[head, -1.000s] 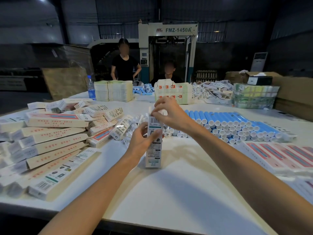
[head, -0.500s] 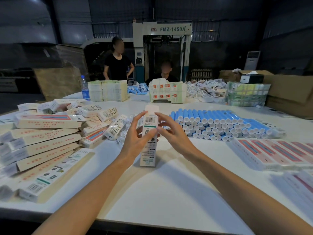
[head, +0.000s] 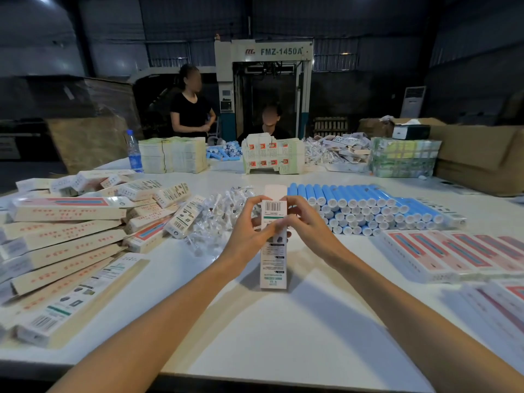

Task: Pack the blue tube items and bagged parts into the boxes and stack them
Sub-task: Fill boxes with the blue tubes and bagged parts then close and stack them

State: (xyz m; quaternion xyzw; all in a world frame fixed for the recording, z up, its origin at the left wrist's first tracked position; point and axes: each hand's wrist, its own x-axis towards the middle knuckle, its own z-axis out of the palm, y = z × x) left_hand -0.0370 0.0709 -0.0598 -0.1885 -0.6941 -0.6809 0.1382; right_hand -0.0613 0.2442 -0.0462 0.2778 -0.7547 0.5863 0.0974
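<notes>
Head: box [head: 273, 265] upright, long axis vertical

dim hall | overhead light on table [head: 283, 336] | arm shadows | soft blur, bowed edges

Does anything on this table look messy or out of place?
Nothing looks damaged or spilled. The boxes on the left lie slumped and fanned at mixed angles, not squarely stacked, and the bagged parts sit in a loose heap. The blue tubes lie in tidy rows by contrast.
</notes>
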